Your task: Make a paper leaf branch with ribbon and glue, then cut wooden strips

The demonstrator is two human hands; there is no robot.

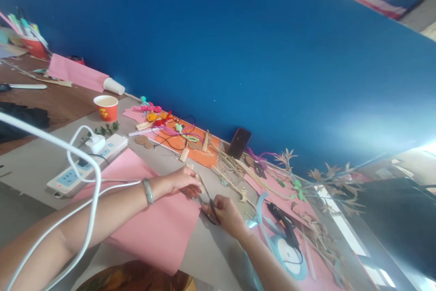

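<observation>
My right hand point(223, 216) grips a pair of scissors point(205, 187) by the dark handles, with the blades pointing up and away beside my left fingers. My left hand point(184, 183), below a pale green bangle, is pinched around a small pale, wood-like piece point(190, 166), mostly hidden by the fingers. Both hands hover over the grey board, at the right edge of a pink paper sheet point(160, 232). Short flat wooden pieces point(184, 155) lie just beyond the left hand.
On the left stand a white power strip point(88, 166) and a red paper cup point(106, 109); a white cable point(98, 191) loops across the foreground. A phone point(239, 142) leans against the blue wall. A glue gun point(284, 223), ribbon roll point(289, 257) and dried stems point(320, 232) lie right.
</observation>
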